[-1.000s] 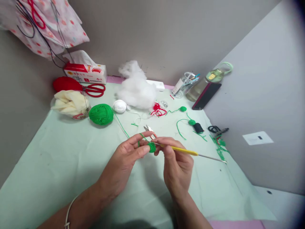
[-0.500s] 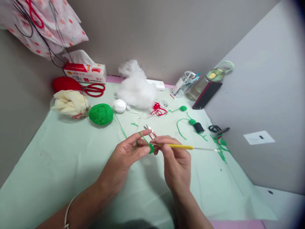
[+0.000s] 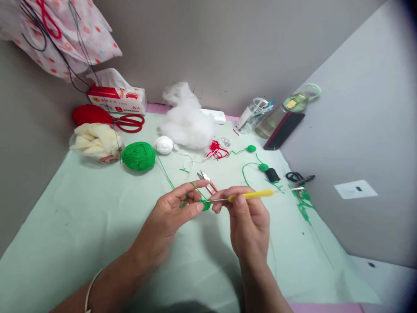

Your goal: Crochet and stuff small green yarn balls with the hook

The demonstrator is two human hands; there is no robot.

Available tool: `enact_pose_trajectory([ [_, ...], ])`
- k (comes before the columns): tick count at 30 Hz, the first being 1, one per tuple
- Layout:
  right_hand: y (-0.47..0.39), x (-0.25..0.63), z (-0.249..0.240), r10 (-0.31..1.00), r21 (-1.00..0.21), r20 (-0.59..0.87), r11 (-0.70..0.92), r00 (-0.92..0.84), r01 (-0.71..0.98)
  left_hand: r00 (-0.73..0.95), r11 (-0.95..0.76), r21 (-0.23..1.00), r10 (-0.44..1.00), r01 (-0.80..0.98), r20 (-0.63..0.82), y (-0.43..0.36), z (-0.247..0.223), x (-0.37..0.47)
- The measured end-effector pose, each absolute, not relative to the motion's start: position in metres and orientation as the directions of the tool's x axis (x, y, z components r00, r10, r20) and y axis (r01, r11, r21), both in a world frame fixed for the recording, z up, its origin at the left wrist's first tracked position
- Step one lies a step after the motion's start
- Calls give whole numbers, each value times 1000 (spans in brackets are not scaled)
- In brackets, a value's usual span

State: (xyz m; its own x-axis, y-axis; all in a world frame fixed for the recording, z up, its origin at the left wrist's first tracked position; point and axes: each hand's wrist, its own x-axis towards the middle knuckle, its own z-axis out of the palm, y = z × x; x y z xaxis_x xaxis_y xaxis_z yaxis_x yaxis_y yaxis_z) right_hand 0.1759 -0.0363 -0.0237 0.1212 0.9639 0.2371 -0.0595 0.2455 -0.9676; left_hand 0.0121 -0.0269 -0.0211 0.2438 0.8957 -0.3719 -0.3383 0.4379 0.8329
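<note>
My left hand (image 3: 174, 208) pinches a small green crochet piece (image 3: 206, 205) between thumb and fingers. Green yarn runs over its raised index finger and back to the green yarn ball (image 3: 139, 156). My right hand (image 3: 249, 217) is closed around the yellow handle of a crochet hook (image 3: 257, 195). The hook's thin metal tip reaches the green piece; whether it sits in a loop is too small to tell. Just beyond the fingers, small thread snips (image 3: 208, 181) lie on the table.
White stuffing (image 3: 187, 119) and a white yarn ball (image 3: 163, 145) stand at the back. Red-handled scissors (image 3: 130, 123) and a tissue box (image 3: 117, 99) are back left. To the right are a bottle (image 3: 276, 115), a phone (image 3: 284, 131), black thread (image 3: 272, 175) and green scraps (image 3: 303, 211).
My right hand has moved right, drawing the hook back from the green piece and tilting its far end upward. My left hand has stayed nearly in place.
</note>
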Motion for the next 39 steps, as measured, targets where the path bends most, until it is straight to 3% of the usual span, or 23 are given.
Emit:
enact_pose_trajectory([
  [3, -43, 175, -27, 894, -875, 444, 418, 59, 243, 171, 361, 890, 930, -280, -324, -29, -23, 14],
  [5, -48, 173, -32, 807, -709, 587, 554, -71, 435, 110, 313, 911, 950, -267, -294, -30, -22, 16],
  [8, -51, 171, -37, 700, -481, 693, 627, -173, 613, 179, 410, 810, 912, -419, -369, -30, -20, 21],
  [10, -50, 171, -36, 721, -538, 686, 595, -101, 597, 338, 535, 647, 845, -543, -414, -29, -19, 22],
  [12, -47, 171, -33, 791, -733, 609, 537, 51, 418, 423, 590, 550, 808, -592, -411, -27, -18, 22],
  [15, -40, 170, -29, 894, -915, 401, 403, 201, 31, 377, 559, 588, 829, -585, -413, -24, -17, 20],
  [17, -37, 170, -29, 932, -936, 323, 340, 162, -90, 354, 540, 631, 841, -557, -409, -24, -16, 19],
  [22, -39, 170, -30, 932, -939, 325, 339, 161, -65, 277, 473, 723, 881, -505, -383, -25, -17, 18],
  [28, -34, 173, -28, 965, -933, 208, 244, 159, -263, 279, 486, 715, 874, -502, -398, -24, -20, 17],
  [31, -33, 172, -30, 967, -948, 236, 251, 98, -196, 303, 464, 737, 884, -491, -356, -26, -20, 18],
  [35, -37, 168, -32, 919, -924, 383, 379, 95, 61, 268, 440, 751, 897, -491, -351, -30, -19, 22],
  [39, -43, 166, -34, 788, -725, 616, 561, 12, 400, 318, 494, 666, 869, -558, -379, -29, -21, 25],
])
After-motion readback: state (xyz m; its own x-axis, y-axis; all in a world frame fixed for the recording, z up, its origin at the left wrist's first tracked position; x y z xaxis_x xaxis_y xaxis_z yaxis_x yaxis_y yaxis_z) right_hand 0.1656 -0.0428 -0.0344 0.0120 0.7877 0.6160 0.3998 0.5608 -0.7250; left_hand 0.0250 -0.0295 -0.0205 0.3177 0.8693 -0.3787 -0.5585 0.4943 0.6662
